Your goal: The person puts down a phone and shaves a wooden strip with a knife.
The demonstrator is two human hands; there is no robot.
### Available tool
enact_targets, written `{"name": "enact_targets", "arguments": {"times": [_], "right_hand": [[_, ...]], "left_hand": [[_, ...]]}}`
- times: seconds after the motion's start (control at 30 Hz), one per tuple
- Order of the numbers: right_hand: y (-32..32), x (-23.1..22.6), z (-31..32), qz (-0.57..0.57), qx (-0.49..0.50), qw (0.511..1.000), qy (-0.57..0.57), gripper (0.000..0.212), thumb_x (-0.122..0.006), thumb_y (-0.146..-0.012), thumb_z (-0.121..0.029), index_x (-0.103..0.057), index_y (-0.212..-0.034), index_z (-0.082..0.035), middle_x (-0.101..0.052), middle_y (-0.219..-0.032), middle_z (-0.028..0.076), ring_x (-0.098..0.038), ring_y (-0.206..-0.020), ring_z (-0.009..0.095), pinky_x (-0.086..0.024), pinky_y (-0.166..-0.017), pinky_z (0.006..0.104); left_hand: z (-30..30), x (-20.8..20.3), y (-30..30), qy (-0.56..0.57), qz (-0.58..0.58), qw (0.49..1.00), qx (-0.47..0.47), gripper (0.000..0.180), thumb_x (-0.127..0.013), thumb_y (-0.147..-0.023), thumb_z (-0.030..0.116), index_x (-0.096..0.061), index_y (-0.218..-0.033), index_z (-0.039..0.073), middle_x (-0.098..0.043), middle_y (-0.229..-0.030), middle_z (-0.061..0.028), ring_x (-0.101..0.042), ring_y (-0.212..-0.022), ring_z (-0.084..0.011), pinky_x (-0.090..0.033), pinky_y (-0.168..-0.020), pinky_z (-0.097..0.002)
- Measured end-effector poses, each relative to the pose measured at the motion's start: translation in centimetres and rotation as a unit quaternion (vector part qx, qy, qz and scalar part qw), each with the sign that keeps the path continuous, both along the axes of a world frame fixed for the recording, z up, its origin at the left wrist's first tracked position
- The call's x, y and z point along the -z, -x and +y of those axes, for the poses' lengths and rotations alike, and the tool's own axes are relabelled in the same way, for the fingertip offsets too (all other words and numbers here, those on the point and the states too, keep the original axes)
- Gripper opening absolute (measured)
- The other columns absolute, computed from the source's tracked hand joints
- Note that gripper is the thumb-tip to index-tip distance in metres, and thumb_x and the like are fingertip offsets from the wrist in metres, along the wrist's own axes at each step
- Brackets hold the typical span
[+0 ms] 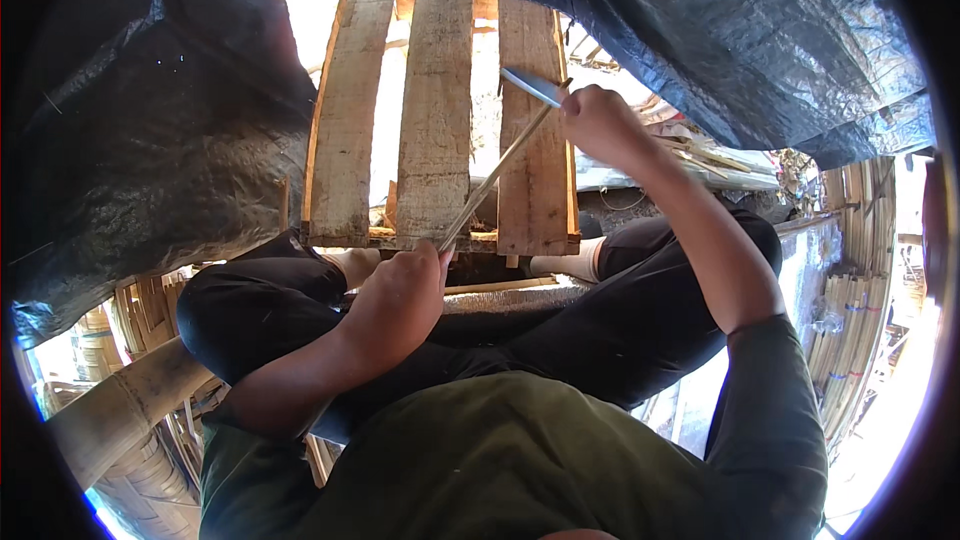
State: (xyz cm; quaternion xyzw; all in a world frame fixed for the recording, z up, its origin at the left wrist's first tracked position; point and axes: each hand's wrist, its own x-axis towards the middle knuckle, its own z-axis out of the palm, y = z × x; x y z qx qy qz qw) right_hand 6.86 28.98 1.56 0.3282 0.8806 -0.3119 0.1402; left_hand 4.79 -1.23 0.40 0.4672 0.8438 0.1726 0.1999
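Observation:
My left hand is closed round the lower end of a thin pale strip, which looks like split bamboo. From there the strip slants up and to the right over a slatted wooden bench. At its upper end my right hand grips a knife, its handle hidden in the fingers. The knife blade points up and left, lying across the strip close to its far tip. Whether the edge bites into the strip I cannot tell.
Dark plastic sheets hang on the left and at the upper right. A thick bamboo pole is at lower left. Tied bundles of bamboo strips stand at right. My bent legs flank the bench's near end.

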Motion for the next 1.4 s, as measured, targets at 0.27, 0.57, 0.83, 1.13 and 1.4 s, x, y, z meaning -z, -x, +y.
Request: {"name": "enact_targets", "arguments": {"times": [0.27,0.57,0.83,1.13,1.4], "right_hand": [[-0.7,1.0,-0.6,0.023,-0.047,0.998,-0.035,0.051,-0.042,-0.102,-0.039,-0.063,-0.086,0.004,-0.064,-0.065,0.019,-0.064,-0.058,0.029,-0.048,-0.058,0.0453],[-1.9,0.2,-5.1,0.028,-0.079,0.996,-0.001,0.051,-0.043,-0.102,-0.037,-0.062,-0.079,0.004,-0.060,-0.061,0.020,-0.063,-0.054,0.030,-0.047,-0.056,0.0455],[-2.3,1.6,-4.9,0.040,-0.112,0.993,-0.020,0.041,-0.043,-0.101,-0.028,-0.059,-0.085,0.006,-0.063,-0.066,0.021,-0.064,-0.053,0.030,-0.050,-0.054,0.0439],[-2.2,2.2,-4.2,0.022,-0.045,0.999,0.002,0.039,-0.043,-0.101,-0.028,-0.061,-0.093,0.005,-0.065,-0.074,0.024,-0.067,-0.062,0.031,-0.052,-0.053,0.0417],[-1.7,2.9,-3.1,0.100,-0.048,0.993,-0.028,0.044,-0.046,-0.100,-0.029,-0.062,-0.078,0.005,-0.062,-0.069,0.029,-0.067,-0.070,0.040,-0.053,-0.064,0.0473]], "left_hand": [[0.4,-0.1,-0.1,0.026,0.058,0.998,0.015,0.033,-0.049,-0.101,0.024,-0.051,-0.078,0.001,-0.061,-0.058,-0.0158,-0.067,-0.057,-0.0309,-0.053,-0.047,-0.0382],[0.0,0.0,-0.1,0.052,0.031,0.998,0.007,0.032,-0.048,-0.102,0.023,-0.052,-0.080,0.001,-0.061,-0.058,-0.0155,-0.068,-0.057,-0.0303,-0.054,-0.048,-0.0380],[0.2,-0.4,0.1,0.004,-0.024,1.000,0.007,0.030,-0.048,-0.101,0.020,-0.051,-0.081,-0.002,-0.060,-0.060,-0.0210,-0.065,-0.060,-0.0376,-0.052,-0.053,-0.0451],[0.0,-0.1,0.5,-0.012,-0.116,0.993,-0.015,0.022,-0.052,-0.098,0.015,-0.051,-0.085,-0.003,-0.057,-0.068,-0.0249,-0.059,-0.066,-0.0432,-0.046,-0.061,-0.0507],[0.5,-0.7,1.3,0.023,-0.206,0.977,-0.054,0.029,-0.046,-0.101,0.018,-0.055,-0.088,-0.007,-0.059,-0.072,-0.0298,-0.060,-0.079,-0.0479,-0.045,-0.069,-0.0529]]}}
